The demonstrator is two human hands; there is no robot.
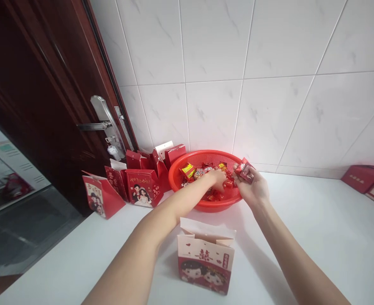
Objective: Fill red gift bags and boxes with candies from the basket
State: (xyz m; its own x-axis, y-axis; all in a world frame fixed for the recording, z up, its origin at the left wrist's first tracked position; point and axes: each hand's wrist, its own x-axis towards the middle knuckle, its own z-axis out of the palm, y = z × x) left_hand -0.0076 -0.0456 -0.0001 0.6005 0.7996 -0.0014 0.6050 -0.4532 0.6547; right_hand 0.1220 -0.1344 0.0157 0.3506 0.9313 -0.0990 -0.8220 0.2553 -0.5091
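A red plastic basket (217,206) holds wrapped sweets in red, yellow and white. My left hand (218,178) reaches down into it among the sweets, its fingertips partly hidden, so I cannot tell what they touch. At the basket's right rim, my right hand (254,186) is palm up with dark red wrapped sweets (246,171) lying in its fingers. Nearer to me, between my forearms, a white and red paper box (205,262) with a cartoon couple stands upright with its top open.
Several red gift boxes (141,186) stand left of the basket, near the dark door (47,84) with a metal handle. More red boxes (361,177) are at the far right. A tiled wall (215,101) rises behind the white table (326,237).
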